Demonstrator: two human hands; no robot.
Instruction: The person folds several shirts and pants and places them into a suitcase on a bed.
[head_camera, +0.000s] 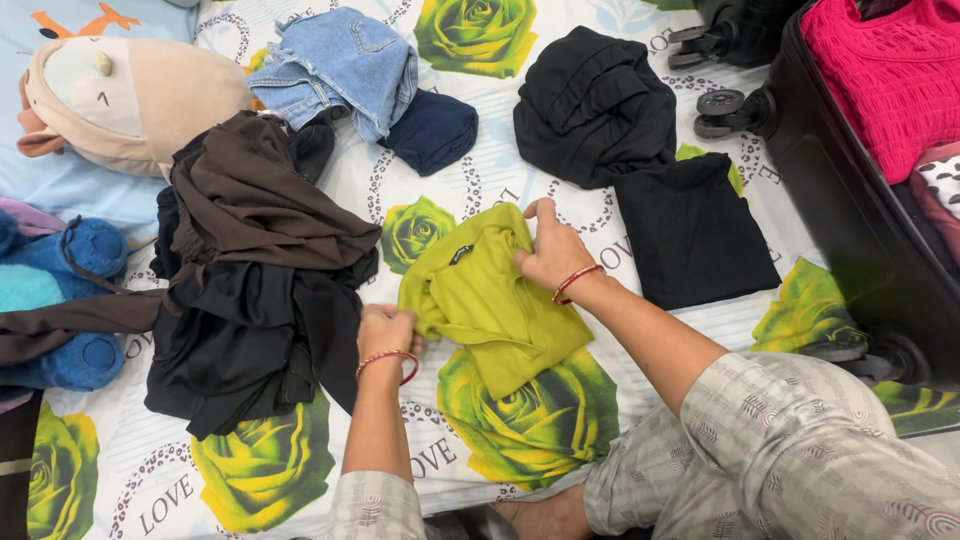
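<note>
A bedsheet printed with large green roses and lettering covers the bed across the whole frame. At the upper left lies a beige plush toy, with a blue plush toy below it at the left edge. Right of these sits a heap of dark brown and black clothes, and above it folded blue jeans beside a navy garment. At the centre lies the olive-green top, partly folded. The left hand rests at its lower left edge, fingers curled closed on the fabric. The right hand pinches the top's upper right fold, fingers narrow and gripping cloth. Further right lie black folded clothes. An open black suitcase at the right edge holds a pink garment.
</note>
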